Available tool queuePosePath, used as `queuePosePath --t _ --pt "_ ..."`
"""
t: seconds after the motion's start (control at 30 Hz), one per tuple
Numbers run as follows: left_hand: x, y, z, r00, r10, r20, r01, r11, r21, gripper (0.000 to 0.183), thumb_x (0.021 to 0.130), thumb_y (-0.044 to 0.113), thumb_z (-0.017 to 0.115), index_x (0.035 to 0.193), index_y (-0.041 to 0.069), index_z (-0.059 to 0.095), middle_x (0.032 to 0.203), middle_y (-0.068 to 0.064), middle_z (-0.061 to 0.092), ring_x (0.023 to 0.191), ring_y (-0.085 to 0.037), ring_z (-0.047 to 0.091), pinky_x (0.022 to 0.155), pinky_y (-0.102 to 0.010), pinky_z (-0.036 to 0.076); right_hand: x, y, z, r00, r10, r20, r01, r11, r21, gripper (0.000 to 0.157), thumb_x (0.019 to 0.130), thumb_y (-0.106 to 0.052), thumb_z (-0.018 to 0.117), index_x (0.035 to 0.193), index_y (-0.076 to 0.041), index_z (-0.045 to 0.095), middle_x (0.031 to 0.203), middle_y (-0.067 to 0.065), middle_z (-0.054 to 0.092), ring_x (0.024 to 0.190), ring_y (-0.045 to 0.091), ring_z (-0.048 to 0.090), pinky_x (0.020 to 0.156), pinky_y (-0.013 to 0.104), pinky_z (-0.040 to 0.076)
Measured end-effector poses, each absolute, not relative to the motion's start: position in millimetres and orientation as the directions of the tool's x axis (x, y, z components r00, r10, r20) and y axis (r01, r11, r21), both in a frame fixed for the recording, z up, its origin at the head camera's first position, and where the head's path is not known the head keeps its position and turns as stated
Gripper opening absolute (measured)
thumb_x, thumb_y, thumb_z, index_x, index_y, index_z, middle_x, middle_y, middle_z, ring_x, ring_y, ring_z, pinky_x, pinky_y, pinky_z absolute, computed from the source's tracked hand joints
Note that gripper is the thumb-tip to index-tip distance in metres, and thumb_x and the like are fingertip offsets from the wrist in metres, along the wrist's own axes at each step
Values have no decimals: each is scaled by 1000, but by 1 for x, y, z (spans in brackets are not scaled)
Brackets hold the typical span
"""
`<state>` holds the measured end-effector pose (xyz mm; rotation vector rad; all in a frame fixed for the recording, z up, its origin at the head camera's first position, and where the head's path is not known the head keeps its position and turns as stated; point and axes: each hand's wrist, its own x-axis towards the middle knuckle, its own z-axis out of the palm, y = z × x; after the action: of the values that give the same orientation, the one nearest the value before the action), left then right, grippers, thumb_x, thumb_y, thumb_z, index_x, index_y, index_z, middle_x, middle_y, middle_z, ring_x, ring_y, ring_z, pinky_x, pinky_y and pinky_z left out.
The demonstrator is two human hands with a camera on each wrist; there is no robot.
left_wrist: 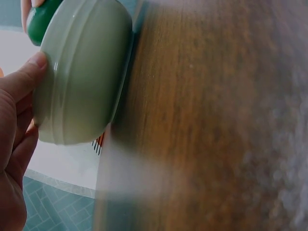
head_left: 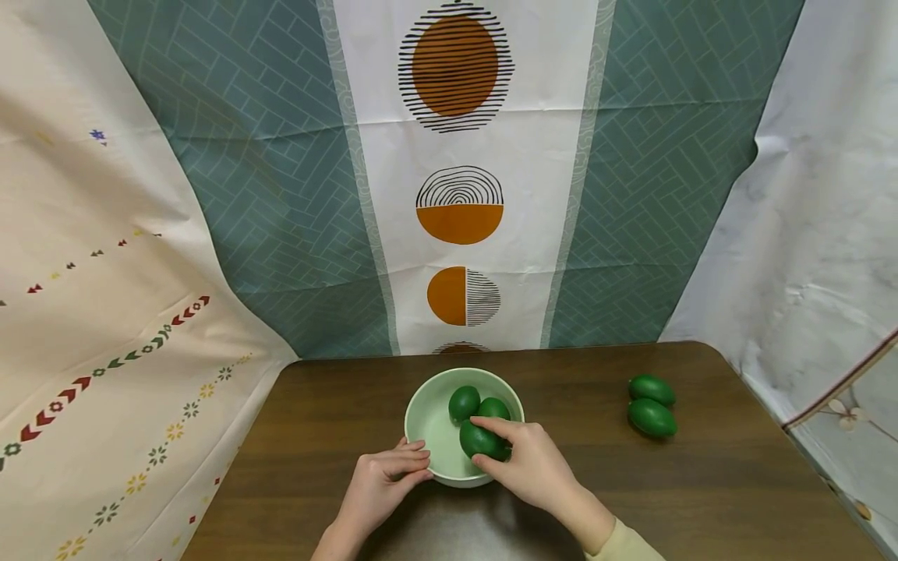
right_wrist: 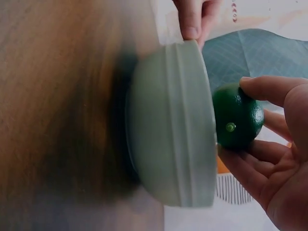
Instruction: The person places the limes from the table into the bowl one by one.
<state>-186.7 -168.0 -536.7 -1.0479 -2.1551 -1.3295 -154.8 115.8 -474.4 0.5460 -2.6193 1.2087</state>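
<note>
A pale green bowl [head_left: 426, 425] stands on the wooden table. My left hand [head_left: 384, 481] grips its near left side, thumb at the rim [left_wrist: 41, 62] and fingers against the outer wall. Between the thumb and fingers of my right hand [head_left: 533, 466] is a dark green lime [head_left: 480, 440], held at the bowl's near right part. In the right wrist view this lime [right_wrist: 238, 118] shows a small pale stem nub and sits right at the rim line. Two more limes, one at the back [head_left: 464, 403] and one beside it [head_left: 494, 407], lie inside the bowl, partly overlapped by the right hand.
Farther right on the table [head_left: 582, 405], two limes lie side by side, a back one [head_left: 652, 388] and a front one [head_left: 652, 418]. A patterned cloth [head_left: 463, 140] hangs behind the table's back edge. Light cloths flank the table on the left [head_left: 140, 374] and right [head_left: 807, 296].
</note>
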Motion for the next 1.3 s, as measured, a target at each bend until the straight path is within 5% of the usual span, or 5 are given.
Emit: queuePosePath --t 0.33,0.87,1.3 --pt "-189 -170 -538 -594 395 701 804 250 540 21 80 -2 92 100 -2 85 94 -11 82 99 -37 79 108 -38 55 -158 98 -480 -885 -296 358 -461 665 -588 49 88 -27 90 135 -21 76 129 -5 75 119 19 70 98 43 64" --pt "-190 -168 -541 -597 398 697 801 246 546 23 80 -2 92 102 -1 85 96 -7 82 100 -36 79 107 -38 56 -164 85 -489 -854 -365 370 -513 705 -489 49 87 -29 90 132 -19 76 116 -4 78 100 14 71 84 38 65" --pt "-188 -168 -538 -610 376 697 792 264 551 25 77 -1 94 101 2 86 97 -3 82 101 -33 79 106 -39 56 -175 76 -479 -856 -445 264 -516 709 -480 46 90 -29 87 133 -16 75 117 -4 78 96 9 70 83 34 64"
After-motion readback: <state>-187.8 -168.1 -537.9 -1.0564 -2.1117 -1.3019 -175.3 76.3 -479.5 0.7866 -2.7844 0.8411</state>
